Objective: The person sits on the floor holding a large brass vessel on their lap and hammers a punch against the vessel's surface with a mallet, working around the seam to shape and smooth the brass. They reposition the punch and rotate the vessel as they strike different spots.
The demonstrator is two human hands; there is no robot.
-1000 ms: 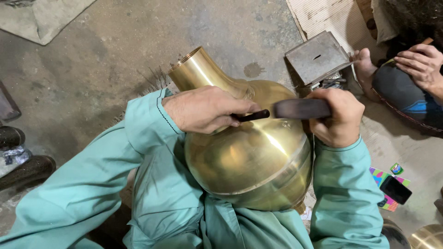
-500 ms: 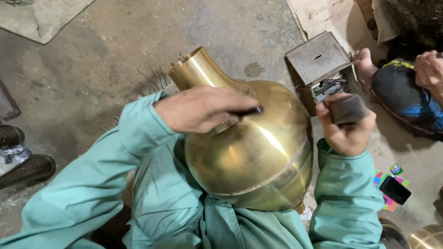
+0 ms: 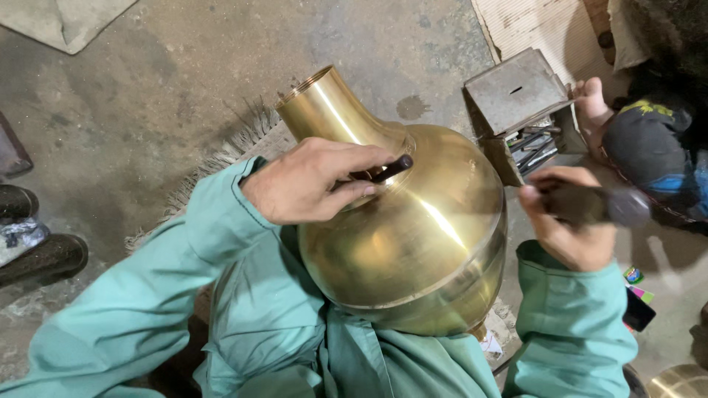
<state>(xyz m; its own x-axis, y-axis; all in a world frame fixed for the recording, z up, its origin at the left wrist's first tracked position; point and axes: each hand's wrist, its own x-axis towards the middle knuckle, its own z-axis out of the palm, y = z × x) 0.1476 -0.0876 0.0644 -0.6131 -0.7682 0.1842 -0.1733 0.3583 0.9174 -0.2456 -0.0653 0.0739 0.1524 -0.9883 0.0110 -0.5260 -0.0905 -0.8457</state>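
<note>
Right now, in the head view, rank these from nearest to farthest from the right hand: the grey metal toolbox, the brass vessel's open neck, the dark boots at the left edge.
1. The grey metal toolbox, just above the right hand, right side of the picture.
2. The brass vessel's open neck, upper centre, past the left hand.
3. The dark boots, far left edge on the floor.

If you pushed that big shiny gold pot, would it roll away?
Probably, yes: the round polished brass pot has a bulging belly and lies tilted on the person's lap. Its smooth, glossy surface looks slippery. The left hand rests on its shoulder, likely steadying it.
</note>
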